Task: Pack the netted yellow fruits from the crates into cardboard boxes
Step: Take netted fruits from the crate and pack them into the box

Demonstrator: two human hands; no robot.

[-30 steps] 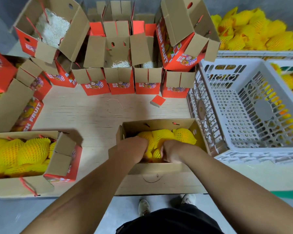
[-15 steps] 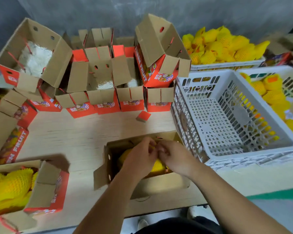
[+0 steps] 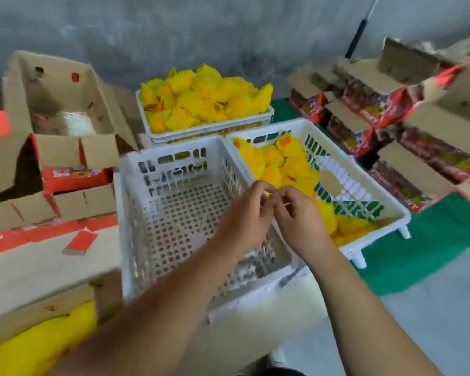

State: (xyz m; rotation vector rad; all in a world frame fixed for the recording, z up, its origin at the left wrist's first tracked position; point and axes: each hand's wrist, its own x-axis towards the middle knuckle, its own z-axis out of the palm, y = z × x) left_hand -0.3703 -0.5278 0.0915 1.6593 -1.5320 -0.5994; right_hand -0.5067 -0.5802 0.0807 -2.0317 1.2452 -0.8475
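Observation:
Netted yellow fruits [image 3: 282,164] lie in a white crate [image 3: 364,175] right of centre. More netted fruits [image 3: 201,99] are heaped in a back crate [image 3: 209,128]. An empty white crate [image 3: 174,153] stands in front of me. My left hand [image 3: 244,221] and my right hand [image 3: 301,221] meet fingertip to fingertip over the rim between the two front crates, fingers curled. A thin pale sliver [image 3: 286,204] sticks out of my right fingers. A cardboard box [image 3: 38,308] at lower left holds netted fruit [image 3: 38,346].
Open red-and-brown cardboard boxes [image 3: 60,90] crowd the wooden table [image 3: 38,267] on the left. A loose red cardboard scrap [image 3: 80,242] lies on it. Folded and open boxes [image 3: 391,109] pile up at the right, over a green floor strip [image 3: 432,240].
My view has swung right and up, away from the box I was filling. Both hands have left that box and moved over the crates, still held together.

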